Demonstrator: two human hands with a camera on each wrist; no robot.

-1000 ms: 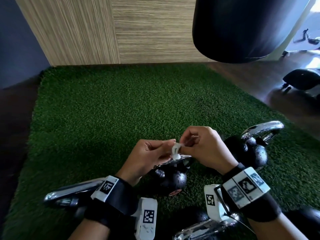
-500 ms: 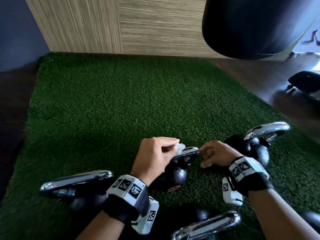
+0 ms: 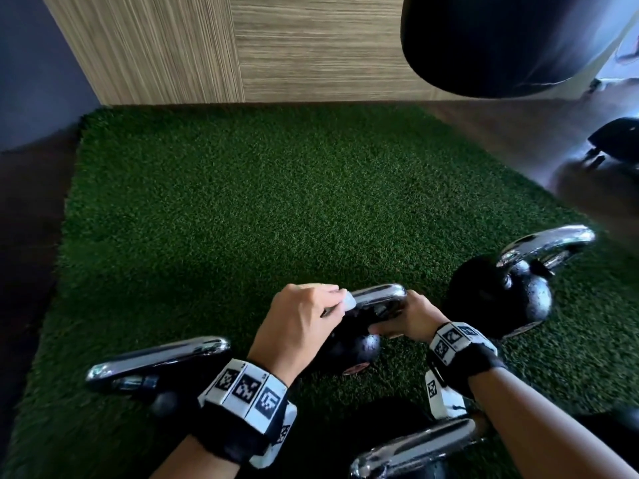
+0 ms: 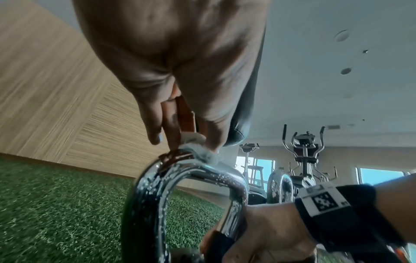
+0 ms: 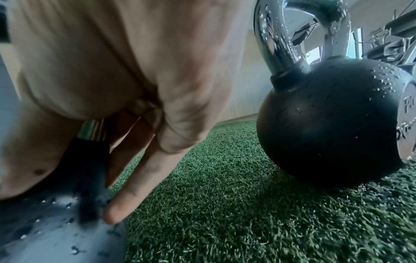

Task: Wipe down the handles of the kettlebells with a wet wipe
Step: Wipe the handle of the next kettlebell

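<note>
The small black kettlebell (image 3: 349, 347) stands on the turf in front of me, its chrome handle (image 3: 380, 294) wet with droplets. My left hand (image 3: 328, 305) pinches a folded white wipe (image 3: 347, 301) against the top left of that handle; the left wrist view shows the wipe (image 4: 198, 153) on the handle's (image 4: 180, 179) bend. My right hand (image 3: 403, 321) grips the handle's right leg near the ball, as the left wrist view shows (image 4: 265, 231). In the right wrist view one finger (image 5: 139, 186) lies straight down along the ball.
A bigger kettlebell (image 3: 508, 299) stands close on the right, also seen as the large kettlebell (image 5: 326, 124). Two more chrome handles lie at the left (image 3: 155, 357) and bottom (image 3: 415, 447). A black punching bag (image 3: 501, 39) hangs above the green turf mat (image 3: 242, 202).
A second ago both hands held the wipe above the handle. The left hand has since brought it down onto the handle, and the right hand has dropped to grip the handle's right leg.
</note>
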